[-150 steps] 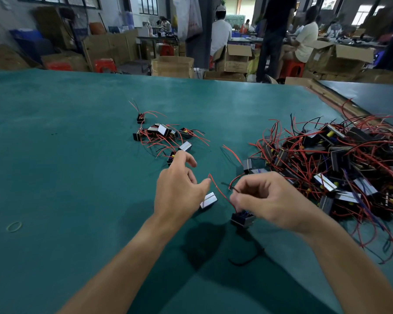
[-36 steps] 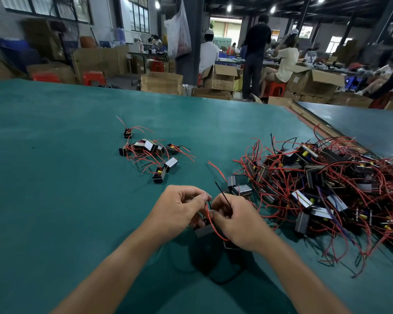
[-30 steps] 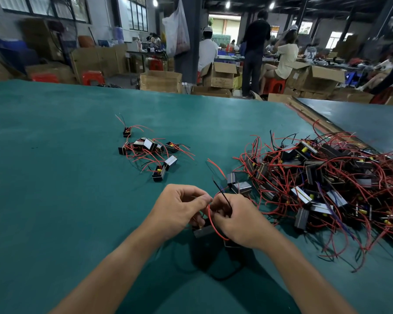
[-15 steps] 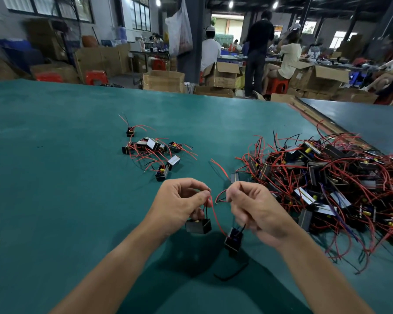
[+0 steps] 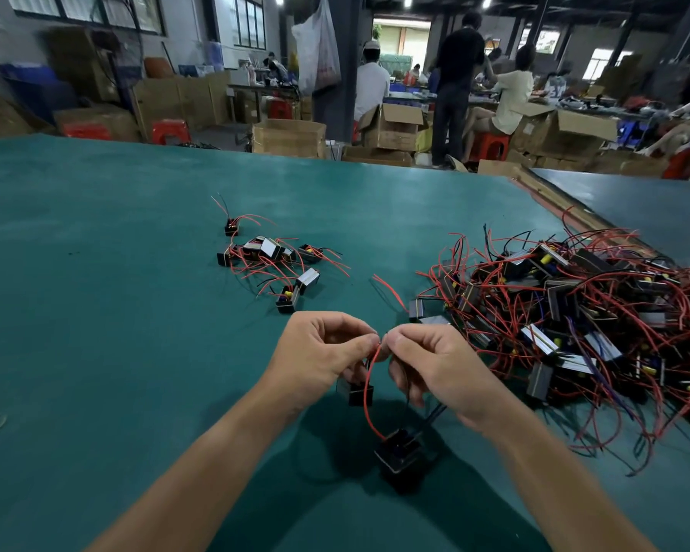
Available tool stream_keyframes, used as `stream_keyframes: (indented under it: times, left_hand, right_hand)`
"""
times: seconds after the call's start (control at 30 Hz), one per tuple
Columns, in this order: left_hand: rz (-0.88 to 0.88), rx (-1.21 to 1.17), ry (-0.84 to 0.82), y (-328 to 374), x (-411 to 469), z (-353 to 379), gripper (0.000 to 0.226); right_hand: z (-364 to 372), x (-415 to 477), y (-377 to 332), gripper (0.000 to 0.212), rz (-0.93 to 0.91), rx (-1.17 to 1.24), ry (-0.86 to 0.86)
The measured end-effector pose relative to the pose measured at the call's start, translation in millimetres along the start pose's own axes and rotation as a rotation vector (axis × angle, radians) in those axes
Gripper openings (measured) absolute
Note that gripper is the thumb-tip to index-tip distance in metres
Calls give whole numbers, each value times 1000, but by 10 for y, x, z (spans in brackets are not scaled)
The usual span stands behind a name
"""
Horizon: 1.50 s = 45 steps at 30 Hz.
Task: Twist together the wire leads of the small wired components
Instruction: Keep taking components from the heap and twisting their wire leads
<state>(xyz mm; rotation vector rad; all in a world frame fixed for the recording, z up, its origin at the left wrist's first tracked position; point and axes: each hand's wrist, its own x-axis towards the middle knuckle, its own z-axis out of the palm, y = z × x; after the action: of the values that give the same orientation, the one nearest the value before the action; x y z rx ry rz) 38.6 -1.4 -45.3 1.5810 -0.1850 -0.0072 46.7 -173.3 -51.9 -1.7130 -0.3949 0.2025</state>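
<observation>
Two small black box-shaped components hang above the green table (image 5: 96, 312), both in the space between the hands. The left component (image 5: 360, 394) sits just beneath the fingers of the left hand. The right component (image 5: 397, 452) dangles lower on a curved red lead (image 5: 366, 396), and dark leads run from it up toward the right palm. The left hand (image 5: 323, 352) is curled, its thumb and forefinger pinching the top of the red lead. The right hand (image 5: 439, 364) is curled likewise and pinches at the same point, so the fingertips of both hands touch. Whether the lead ends are already twisted cannot be told. A small cluster (image 5: 271, 260) of wired components lies on the table beyond the left hand, and a large tangled pile (image 5: 574, 320) lies to the right. Compared with half a second earlier, the fingertips, then apart, now meet, and the right component hangs lower.
</observation>
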Motion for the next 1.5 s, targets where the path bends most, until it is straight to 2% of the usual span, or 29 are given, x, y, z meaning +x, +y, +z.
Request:
stream_keyframes:
  times: [0.17, 0.4, 0.67, 0.83, 1.0, 1.17, 1.5]
  left_hand:
    - [-20, -28, 20, -27, 0, 9, 19]
    - [-75, -86, -20, -9, -1, -16, 14]
    - [-175, -73, -31, -53, 26, -43, 9]
    - [-114, -41, -11, -84, 22, -19, 14]
    - [-79, 18, -45, -93, 30, -23, 17]
    - [-78, -29, -71, -94, 45, -7, 20]
    - [-13, 62, -110, -62, 23, -24, 18]
  right_hand:
    - [38, 13, 67, 38, -101, -267, 23]
    - [12, 14, 93, 37, -152, -346, 16]
    - [14, 20, 93, 24, -192, -303, 123]
    - [2, 23, 96, 22, -146, -310, 131]
    - [12, 15, 80, 19, -99, -189, 150]
    - [-21, 27, 52, 20, -74, -130, 132]
    - [4, 33, 123, 13, -166, -178, 121]
